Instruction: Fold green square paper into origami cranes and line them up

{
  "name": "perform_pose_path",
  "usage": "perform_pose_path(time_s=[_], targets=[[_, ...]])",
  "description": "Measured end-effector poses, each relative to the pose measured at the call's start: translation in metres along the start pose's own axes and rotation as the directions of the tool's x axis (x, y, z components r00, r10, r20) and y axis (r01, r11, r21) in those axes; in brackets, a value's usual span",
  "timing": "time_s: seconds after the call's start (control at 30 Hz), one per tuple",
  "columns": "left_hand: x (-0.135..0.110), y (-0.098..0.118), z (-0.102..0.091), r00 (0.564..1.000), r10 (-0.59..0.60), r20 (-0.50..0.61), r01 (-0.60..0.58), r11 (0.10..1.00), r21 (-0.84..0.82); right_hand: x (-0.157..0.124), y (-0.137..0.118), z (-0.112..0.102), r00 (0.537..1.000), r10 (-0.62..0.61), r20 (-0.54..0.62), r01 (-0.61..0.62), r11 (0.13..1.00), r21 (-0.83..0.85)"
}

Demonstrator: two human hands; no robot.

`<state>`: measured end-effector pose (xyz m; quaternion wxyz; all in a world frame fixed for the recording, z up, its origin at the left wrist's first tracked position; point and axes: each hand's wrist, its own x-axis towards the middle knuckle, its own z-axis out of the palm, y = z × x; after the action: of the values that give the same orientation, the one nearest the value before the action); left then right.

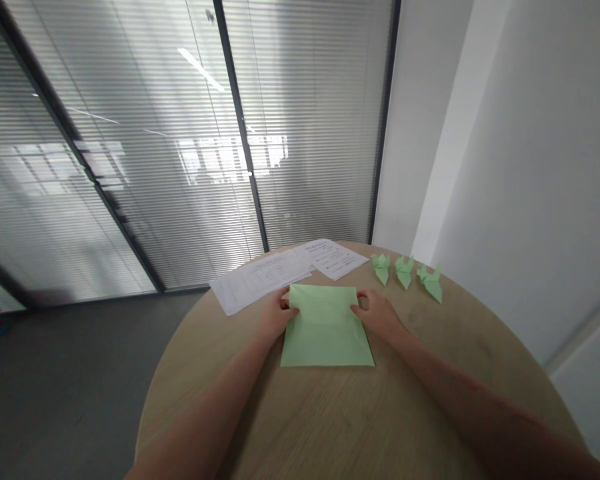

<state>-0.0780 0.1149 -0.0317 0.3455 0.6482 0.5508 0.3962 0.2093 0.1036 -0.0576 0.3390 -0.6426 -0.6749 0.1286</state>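
A light green sheet of paper (327,330) lies flat on the round wooden table (430,400), with a crease across it and its far part folded over. My left hand (279,313) pinches the sheet's far left edge with curled fingers. My right hand (377,312) pinches the far right edge in the same way. Both forearms reach in from the near edge of the table.
Three folded green paper cranes (405,272) stand in a row at the far right of the table. Two white printed sheets (280,273) lie at the far edge. Behind are glass walls with blinds, a grey floor at left and a white wall at right.
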Motion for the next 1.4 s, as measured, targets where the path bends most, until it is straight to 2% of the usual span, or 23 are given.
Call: perform_pose_path(time_s=[0.23, 0.5, 0.6, 0.73, 0.87, 1.0, 1.13, 1.23, 1.33, 1.4], targets=[[-0.002, 0.001, -0.004, 0.994, 0.082, 0.068, -0.066, 0.975, -0.213, 0.005, 0.002, -0.006, 0.998, -0.005, -0.068, 0.029, 0.936, 0.352], [0.001, 0.002, -0.017, 0.983, 0.14, 0.119, -0.12, 0.979, -0.163, 0.007, 0.008, -0.009, 0.995, -0.052, -0.087, 0.095, 0.77, 0.631], [-0.001, 0.003, -0.019, 0.976, 0.145, 0.163, -0.131, 0.987, -0.095, 0.007, 0.009, -0.008, 0.997, -0.039, -0.068, 0.075, 0.729, 0.68], [-0.003, 0.003, -0.017, 0.978, 0.136, 0.155, -0.135, 0.991, -0.02, 0.005, 0.006, -0.007, 0.998, -0.052, 0.023, 0.018, 0.663, 0.749], [-0.002, 0.004, -0.016, 0.977, 0.145, 0.158, -0.136, 0.988, -0.067, 0.001, -0.001, -0.011, 0.974, -0.14, 0.18, -0.064, 0.587, 0.807], [-0.001, 0.002, -0.016, 0.98, 0.133, 0.15, -0.109, 0.981, -0.16, -0.001, -0.005, -0.014, 0.937, -0.225, 0.267, -0.094, 0.572, 0.814], [-0.003, 0.001, -0.017, 0.978, 0.105, 0.183, -0.053, 0.962, -0.268, 0.001, -0.002, -0.007, 0.943, -0.21, 0.257, -0.09, 0.583, 0.807], [-0.007, 0.006, -0.017, 0.962, 0.096, 0.256, -0.007, 0.945, -0.328, 0.003, 0.004, -0.001, 0.964, -0.159, 0.211, -0.084, 0.574, 0.815], [-0.011, 0.013, -0.015, 0.938, 0.079, 0.338, 0.045, 0.938, -0.344, 0.005, 0.009, 0.001, 0.98, -0.105, 0.169, -0.082, 0.56, 0.824], [-0.012, 0.014, -0.012, 0.935, 0.046, 0.351, 0.079, 0.939, -0.334, 0.005, 0.01, 0.0, 0.983, -0.087, 0.16, -0.086, 0.553, 0.828]])
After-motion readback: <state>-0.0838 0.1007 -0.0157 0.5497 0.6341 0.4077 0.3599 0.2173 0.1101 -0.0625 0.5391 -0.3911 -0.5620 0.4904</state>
